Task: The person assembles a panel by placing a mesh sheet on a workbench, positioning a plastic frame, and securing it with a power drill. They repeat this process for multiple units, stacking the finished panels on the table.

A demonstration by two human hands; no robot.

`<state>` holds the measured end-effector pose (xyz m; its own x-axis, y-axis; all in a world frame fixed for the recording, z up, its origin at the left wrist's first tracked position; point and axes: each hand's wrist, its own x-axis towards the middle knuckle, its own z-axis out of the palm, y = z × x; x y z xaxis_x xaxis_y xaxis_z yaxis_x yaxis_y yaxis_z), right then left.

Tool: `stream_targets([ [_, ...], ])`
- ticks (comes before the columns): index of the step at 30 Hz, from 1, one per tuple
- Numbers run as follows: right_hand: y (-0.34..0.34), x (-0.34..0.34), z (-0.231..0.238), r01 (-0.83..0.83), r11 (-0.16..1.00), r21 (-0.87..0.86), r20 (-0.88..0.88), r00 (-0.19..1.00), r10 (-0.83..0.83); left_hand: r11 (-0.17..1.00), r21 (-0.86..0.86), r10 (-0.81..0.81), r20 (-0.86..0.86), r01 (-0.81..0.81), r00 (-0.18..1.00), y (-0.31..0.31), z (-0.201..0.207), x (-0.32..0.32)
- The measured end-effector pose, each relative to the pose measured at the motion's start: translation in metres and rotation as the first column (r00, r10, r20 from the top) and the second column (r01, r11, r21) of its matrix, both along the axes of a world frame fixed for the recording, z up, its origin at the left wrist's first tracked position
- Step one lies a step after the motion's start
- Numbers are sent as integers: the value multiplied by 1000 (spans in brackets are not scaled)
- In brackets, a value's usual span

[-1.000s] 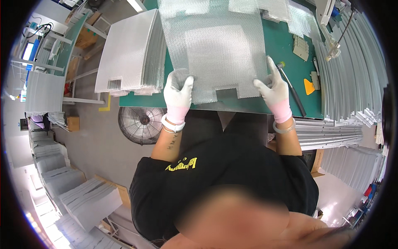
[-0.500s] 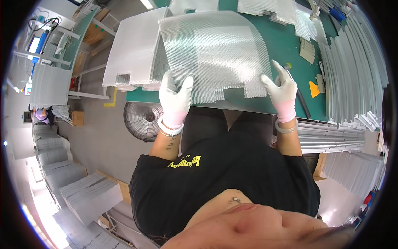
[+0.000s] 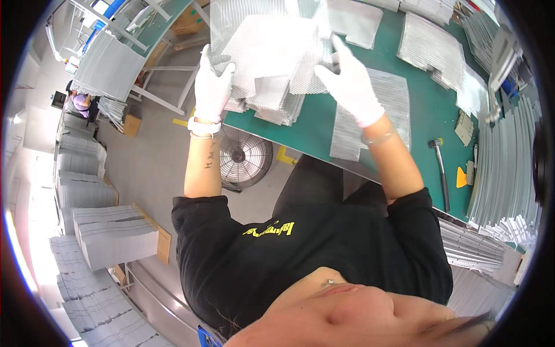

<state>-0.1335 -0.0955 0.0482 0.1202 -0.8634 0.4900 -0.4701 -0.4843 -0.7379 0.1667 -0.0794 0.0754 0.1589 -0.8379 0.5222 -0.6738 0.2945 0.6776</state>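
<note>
A translucent wire-mesh sheet (image 3: 237, 26) spans the gap between my two white-gloved hands, over a stack of pale notched mesh sheets (image 3: 272, 87) at the table's left end. My left hand (image 3: 214, 84) holds its left edge between thumb and fingers. Its right edge sits between the thumb and fingers of my right hand (image 3: 350, 81). How far the held sheet rests on the stack I cannot tell. Another mesh sheet (image 3: 387, 98) lies flat on the green table (image 3: 416, 110), partly beneath my right forearm.
A hammer (image 3: 440, 173), a yellow scraper (image 3: 461, 177) and a beige plate (image 3: 464, 128) lie at the table's right. More mesh sheets (image 3: 430, 46) stand farther back, with white panels (image 3: 509, 168) along the right edge. A floor fan (image 3: 238, 156) is below the table's left corner.
Both hands have moved forward and left with the mesh sheet, from above the near table edge to over the left stack. The view has turned, and the sheet lying on the table now shows.
</note>
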Motion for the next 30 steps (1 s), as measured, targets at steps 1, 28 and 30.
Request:
stream_targets([
  [1, -8, 11, -6, 8, 998, -60, -43, 999, -10, 999, -33, 25, 132, -20, 991, -7, -4, 8],
  [28, 151, -176, -41, 489, 867, 89, -215, 860, -463, 932, 85, -361, 151, 351, 920, 87, -61, -191],
  [30, 160, -188, -60, 515, 833, 202, -247, 850, -465, 919, 173, -379, 143, 354, 914, 81, -86, -204],
])
